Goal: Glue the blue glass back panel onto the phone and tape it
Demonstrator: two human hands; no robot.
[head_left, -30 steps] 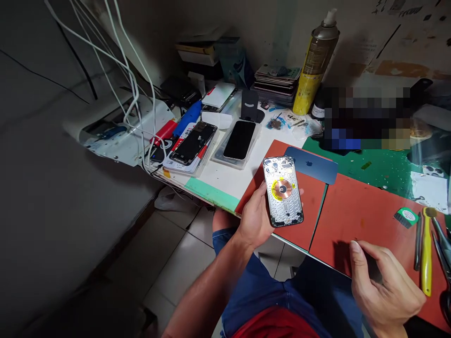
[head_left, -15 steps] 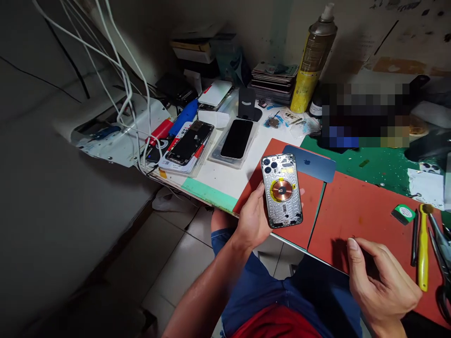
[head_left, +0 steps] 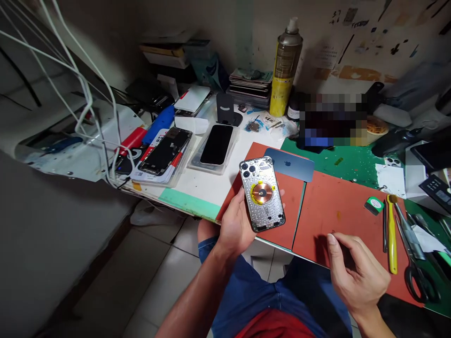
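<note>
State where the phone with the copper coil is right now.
In the head view, the phone is right of centre, in the left hand, partly hiding the blue panel.

Left hand (head_left: 234, 223): hiding most of its fingers behind the opened phone (head_left: 259, 213).
Blue panel (head_left: 296, 167): losing its lower left part behind that phone.
Right hand (head_left: 361, 274): pinching a dark speck (head_left: 333, 231) that is proving too small to identify.
Pixelated patch (head_left: 333, 115): masking whatever is standing there.
White cables (head_left: 83, 87): running out past the picture's edges.
Spray can (head_left: 280, 91): carrying print too fine to read.
Wall writing (head_left: 359, 23): blurring beyond sure reading.
</note>
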